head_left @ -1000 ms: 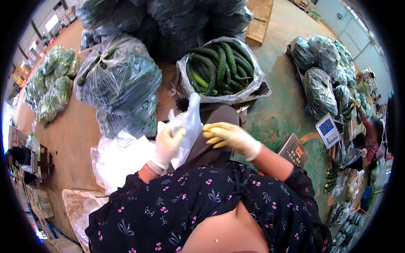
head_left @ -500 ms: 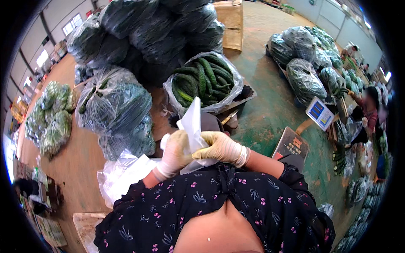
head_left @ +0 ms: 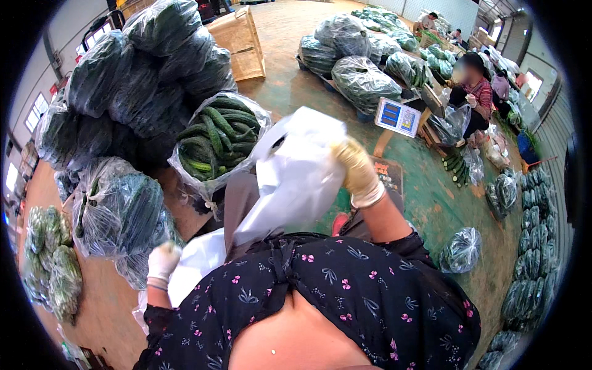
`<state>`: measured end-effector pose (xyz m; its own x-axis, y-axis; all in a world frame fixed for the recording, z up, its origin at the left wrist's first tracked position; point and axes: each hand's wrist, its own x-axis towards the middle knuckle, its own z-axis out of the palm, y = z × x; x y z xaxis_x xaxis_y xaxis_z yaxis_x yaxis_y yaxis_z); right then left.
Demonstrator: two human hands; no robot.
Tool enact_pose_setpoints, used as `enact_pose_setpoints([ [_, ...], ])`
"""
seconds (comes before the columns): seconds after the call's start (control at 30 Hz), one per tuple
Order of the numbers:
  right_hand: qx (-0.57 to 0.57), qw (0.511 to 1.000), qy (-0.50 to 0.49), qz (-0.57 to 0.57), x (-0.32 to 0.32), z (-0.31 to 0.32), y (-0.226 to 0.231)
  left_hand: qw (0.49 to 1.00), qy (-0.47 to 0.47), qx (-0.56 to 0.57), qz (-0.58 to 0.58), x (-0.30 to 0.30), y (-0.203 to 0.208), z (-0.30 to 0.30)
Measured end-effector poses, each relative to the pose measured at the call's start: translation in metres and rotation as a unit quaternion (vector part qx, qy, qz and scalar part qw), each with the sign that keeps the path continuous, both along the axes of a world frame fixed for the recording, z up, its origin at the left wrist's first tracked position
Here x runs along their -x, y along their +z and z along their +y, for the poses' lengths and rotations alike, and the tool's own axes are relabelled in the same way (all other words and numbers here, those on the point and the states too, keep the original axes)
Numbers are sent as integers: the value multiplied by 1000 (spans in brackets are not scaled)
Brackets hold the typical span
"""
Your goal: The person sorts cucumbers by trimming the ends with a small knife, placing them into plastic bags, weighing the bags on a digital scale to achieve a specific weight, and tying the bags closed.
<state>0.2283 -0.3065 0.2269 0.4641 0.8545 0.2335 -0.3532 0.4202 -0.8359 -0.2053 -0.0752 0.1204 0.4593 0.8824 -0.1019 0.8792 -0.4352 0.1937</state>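
White and creased, a thin plastic bag (head_left: 299, 169) is grasped along its right side by the person's right hand (head_left: 357, 169), whose gloved fingers bend over the edge; blur softens both. The left hand (head_left: 163, 262), gloved too, is curled into a fist with nothing visible in it, well apart from the right, lower and nearer the body's left side.

The bag's long axis slants across the front of the lap: its far end stands forward, level with the right hand and beyond it, and its near end runs back and leftward to the thighs. From the left hand, then, the bag lies forward and to the right; the right hand is clearly the nearer, being in contact with it. Beside the left hand lies more white plastic (head_left: 200, 265); whether it joins the grasped bag cannot be told.

Farther out, just left of the bag's far end and forward of the left hand, dark green cucumbers (head_left: 216, 135) fill a clear liner (head_left: 264, 120), their tops uncovered. A tied sack (head_left: 117, 209) stands to their left, and a heap of filled bags (head_left: 148, 80) rises behind. Past the right hand are a scale display (head_left: 398, 117) and a co-worker (head_left: 480, 102) in red plaid.
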Motion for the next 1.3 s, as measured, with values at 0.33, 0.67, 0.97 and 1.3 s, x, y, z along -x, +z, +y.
enact_pose_setpoints([
  [0.33,-49,994,-94,-30,-79,-17,-12,955,60,85,278,138,15,2],
  [0.67,52,996,57,-53,-81,19,-40,791,-186,397,-426,-243,74,-44],
  [0.97,394,831,33,-392,-61,35,-112,527,-34,639,-560,-310,-50,-64],
  [1.3,316,921,65,-216,-32,39,-116,643,-37,571,-509,-295,-65,-70],
])
